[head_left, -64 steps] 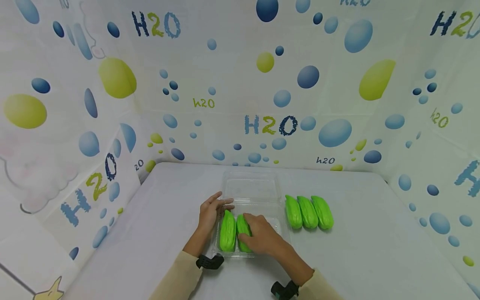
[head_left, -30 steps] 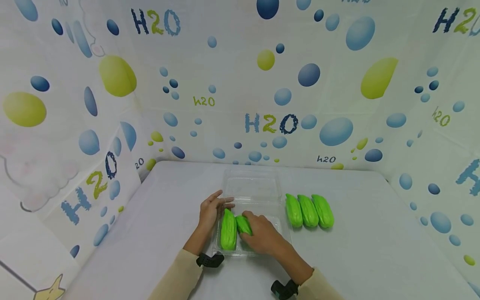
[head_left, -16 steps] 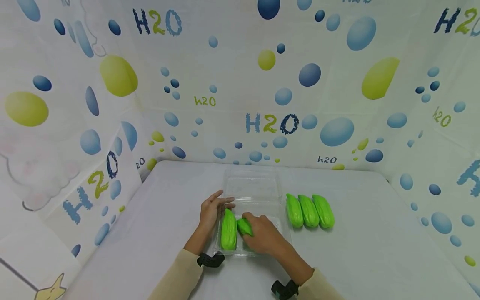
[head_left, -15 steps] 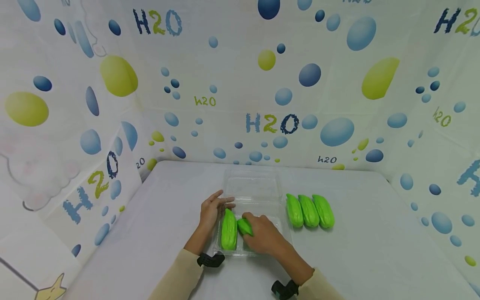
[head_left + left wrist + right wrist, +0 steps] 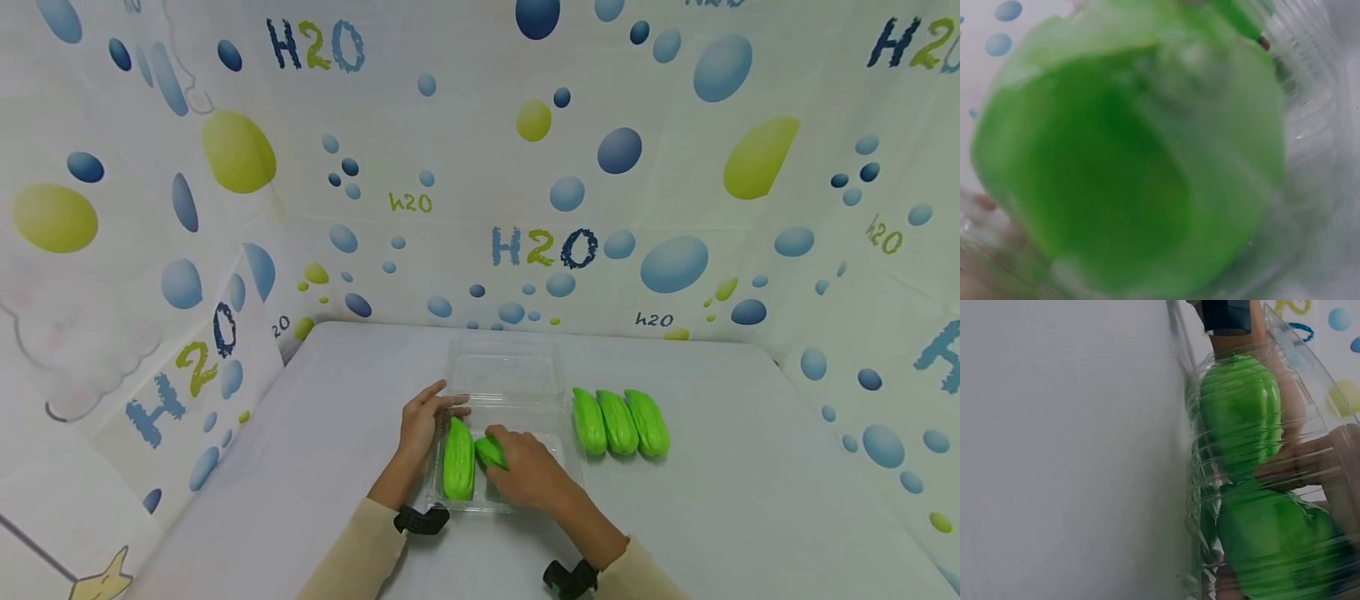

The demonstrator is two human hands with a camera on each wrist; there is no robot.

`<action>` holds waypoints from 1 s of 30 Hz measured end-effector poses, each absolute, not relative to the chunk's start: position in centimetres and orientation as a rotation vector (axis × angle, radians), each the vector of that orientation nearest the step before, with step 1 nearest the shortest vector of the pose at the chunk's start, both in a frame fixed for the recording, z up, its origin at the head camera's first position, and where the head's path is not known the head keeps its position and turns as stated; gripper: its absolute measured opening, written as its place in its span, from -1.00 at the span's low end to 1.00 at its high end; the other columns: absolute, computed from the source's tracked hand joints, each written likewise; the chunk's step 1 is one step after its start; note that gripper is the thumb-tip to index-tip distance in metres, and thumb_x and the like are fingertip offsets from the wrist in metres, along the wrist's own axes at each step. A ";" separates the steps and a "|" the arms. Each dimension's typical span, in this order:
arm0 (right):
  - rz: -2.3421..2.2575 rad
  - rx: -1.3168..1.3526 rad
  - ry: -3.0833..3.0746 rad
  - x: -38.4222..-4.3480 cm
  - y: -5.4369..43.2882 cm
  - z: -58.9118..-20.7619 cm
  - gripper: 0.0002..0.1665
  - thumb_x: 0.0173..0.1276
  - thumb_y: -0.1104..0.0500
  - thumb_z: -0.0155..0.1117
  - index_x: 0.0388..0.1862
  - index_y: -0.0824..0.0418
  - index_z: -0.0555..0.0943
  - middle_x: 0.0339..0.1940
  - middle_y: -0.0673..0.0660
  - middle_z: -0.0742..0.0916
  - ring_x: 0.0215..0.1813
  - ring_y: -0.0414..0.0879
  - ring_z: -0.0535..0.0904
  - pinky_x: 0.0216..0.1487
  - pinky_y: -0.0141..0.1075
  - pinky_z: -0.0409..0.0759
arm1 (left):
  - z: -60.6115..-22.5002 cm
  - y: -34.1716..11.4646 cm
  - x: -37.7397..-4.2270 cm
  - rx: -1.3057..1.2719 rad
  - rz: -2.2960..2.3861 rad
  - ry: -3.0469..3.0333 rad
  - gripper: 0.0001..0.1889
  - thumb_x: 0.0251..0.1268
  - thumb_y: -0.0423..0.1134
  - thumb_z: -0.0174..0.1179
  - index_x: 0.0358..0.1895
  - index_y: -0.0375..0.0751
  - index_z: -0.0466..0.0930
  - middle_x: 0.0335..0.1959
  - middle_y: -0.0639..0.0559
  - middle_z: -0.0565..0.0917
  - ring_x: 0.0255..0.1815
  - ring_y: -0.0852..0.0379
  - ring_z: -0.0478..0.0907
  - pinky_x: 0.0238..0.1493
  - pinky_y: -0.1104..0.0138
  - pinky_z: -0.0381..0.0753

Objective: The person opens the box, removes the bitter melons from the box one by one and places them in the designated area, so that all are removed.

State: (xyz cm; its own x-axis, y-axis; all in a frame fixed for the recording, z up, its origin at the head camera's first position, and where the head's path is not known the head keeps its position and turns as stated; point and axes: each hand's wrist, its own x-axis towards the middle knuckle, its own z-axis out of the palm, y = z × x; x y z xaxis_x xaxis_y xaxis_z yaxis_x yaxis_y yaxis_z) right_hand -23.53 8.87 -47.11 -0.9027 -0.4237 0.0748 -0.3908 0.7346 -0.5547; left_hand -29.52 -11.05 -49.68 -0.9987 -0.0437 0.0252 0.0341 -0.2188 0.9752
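Right hand [image 5: 528,475]: grip pinching the held gourd [image 5: 492,452] between thumb and fingers, over the box [image 5: 487,507].
Held gourd: within the walls of the box, mostly covered by the hand, one green end showing on the left; whether it touches the box floor, I cannot tell.
Left hand [image 5: 426,425]: grip spread, fingers stretched out over the back left corner of the box; the thumb is hidden.
Left gourd [image 5: 458,460]: lying lengthwise along the left wall inside the box, narrow end pointing away from the person, just beside the held gourd.
Box: clear plastic, ridged walls, near the middle of the table [image 5: 750,500].
Lid [image 5: 506,371]: folded back behind the box.
Row of gourds [image 5: 618,423]: three, side by side on the table, right of the box, narrow ends pointing away.
Wrists: a black band on each, below beige sleeves [image 5: 358,554].
Backdrop [image 5: 465,133]: white, printed with "H2O" and blue and yellow-green spots.
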 end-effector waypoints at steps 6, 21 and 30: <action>-0.972 -0.654 2.829 -23.7 9.0 -47.0 -0.46 0.38 0.14 0.19 0.33 0.23 0.49 -0.31 -0.05 0.59 -0.37 -0.17 0.45 -0.38 -0.28 0.43 | -49.6 -11.0 -29.6 0.005 -2.428 -1.913 -0.48 0.56 -0.36 -0.08 0.51 -0.39 0.20 0.02 -0.28 0.74 -0.22 0.10 0.78 -0.17 0.40 0.64; -1.055 -0.606 2.847 -23.6 9.0 -46.8 -0.49 0.44 0.07 0.20 0.30 0.23 0.50 -0.22 0.01 0.62 -0.31 -0.14 0.47 -0.36 -0.25 0.44 | -49.8 -11.2 -29.6 0.048 -2.402 -1.958 -0.46 0.54 -0.33 -0.05 0.52 -0.34 0.22 0.01 -0.21 0.76 -0.09 -0.05 0.77 -0.02 0.39 0.64; -1.135 -0.604 2.866 -23.4 9.2 -46.4 -0.50 0.43 0.09 0.22 0.28 0.26 0.50 -0.24 0.03 0.61 -0.35 -0.15 0.45 -0.40 -0.28 0.42 | -49.5 -11.0 -29.5 0.031 -2.420 -1.927 -0.48 0.56 -0.35 -0.10 0.51 -0.36 0.21 -0.05 -0.19 0.78 -0.21 0.10 0.78 -0.06 0.37 0.67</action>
